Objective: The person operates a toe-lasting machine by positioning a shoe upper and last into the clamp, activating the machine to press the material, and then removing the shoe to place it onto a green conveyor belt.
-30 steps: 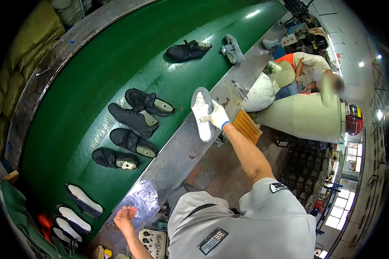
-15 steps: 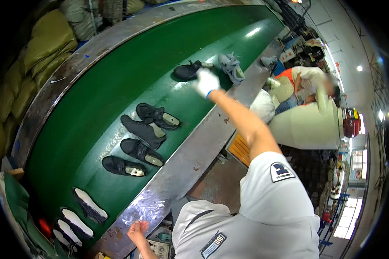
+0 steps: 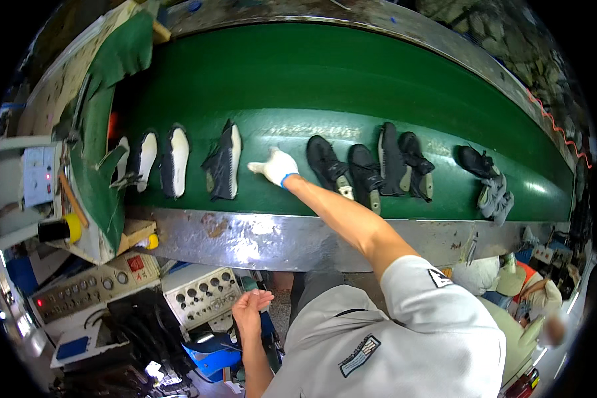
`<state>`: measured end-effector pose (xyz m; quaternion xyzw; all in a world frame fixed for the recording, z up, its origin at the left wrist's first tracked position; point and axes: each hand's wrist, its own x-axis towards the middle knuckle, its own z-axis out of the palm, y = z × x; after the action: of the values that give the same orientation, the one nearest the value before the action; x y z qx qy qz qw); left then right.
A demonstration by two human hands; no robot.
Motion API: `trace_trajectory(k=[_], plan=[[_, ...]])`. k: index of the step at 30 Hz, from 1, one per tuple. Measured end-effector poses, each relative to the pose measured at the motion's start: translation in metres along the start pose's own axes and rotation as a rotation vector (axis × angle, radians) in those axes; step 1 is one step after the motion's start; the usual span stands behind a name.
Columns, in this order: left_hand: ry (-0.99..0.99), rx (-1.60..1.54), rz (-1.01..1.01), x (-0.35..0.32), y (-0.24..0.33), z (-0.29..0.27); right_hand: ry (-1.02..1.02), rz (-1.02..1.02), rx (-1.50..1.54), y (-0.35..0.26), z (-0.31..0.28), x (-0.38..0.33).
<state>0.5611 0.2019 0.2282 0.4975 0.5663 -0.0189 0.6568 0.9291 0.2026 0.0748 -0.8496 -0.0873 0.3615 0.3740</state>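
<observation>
At frame centre the gloved right hand (image 3: 274, 166) is stretched over the green belt (image 3: 351, 86), fingers spread and empty, beside a black-and-white shoe (image 3: 224, 162); the bare left hand (image 3: 249, 310) is held loosely open, empty, lower centre.

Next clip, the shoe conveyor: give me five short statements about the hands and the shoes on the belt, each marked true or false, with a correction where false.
1. The right hand wears a white glove and reaches out over the green belt. True.
2. The right hand grips a black shoe. False: it holds nothing, fingers spread, between the black-and-white shoe and the row of black shoes.
3. The left hand is bare and held low, off the belt. True.
4. The left hand rests on the belt's metal edge. False: it is below the edge, near a grey control box.
5. Every shoe on the belt is black. False: a grey pair lies at the right.
</observation>
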Motion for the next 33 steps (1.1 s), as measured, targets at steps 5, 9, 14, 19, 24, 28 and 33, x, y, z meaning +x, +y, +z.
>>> trace_trajectory(k=[5, 9, 14, 19, 24, 28, 33], plan=[[0.115, -0.13, -0.024, -0.036, -0.043, -0.016, -0.134, 0.129, 0.037, -0.046, 0.112, 0.042], [0.158, -0.212, -0.035, -0.054, -0.058, -0.029, 0.229, 0.273, 0.147, -0.04, 0.177, 0.065], [0.206, -0.35, -0.011, -0.072, -0.061, -0.059, -0.269, 0.087, 0.929, -0.031, 0.148, 0.017], [0.39, -0.335, 0.237, -0.081, -0.021, -0.131, -1.09, 0.126, 1.175, -0.054, 0.114, -0.132], [0.466, -0.375, 0.508, -0.08, 0.004, -0.23, -1.245, 0.512, 1.14, -0.099, 0.168, -0.273], [0.382, -0.76, 0.596, -0.102, -0.017, -0.296, -1.345, 0.152, 0.702, -0.156, 0.214, -0.362], [0.54, -0.875, 0.528, -0.141, -0.094, -0.353, -1.482, 0.066, 0.425, -0.189, 0.27, -0.438]])
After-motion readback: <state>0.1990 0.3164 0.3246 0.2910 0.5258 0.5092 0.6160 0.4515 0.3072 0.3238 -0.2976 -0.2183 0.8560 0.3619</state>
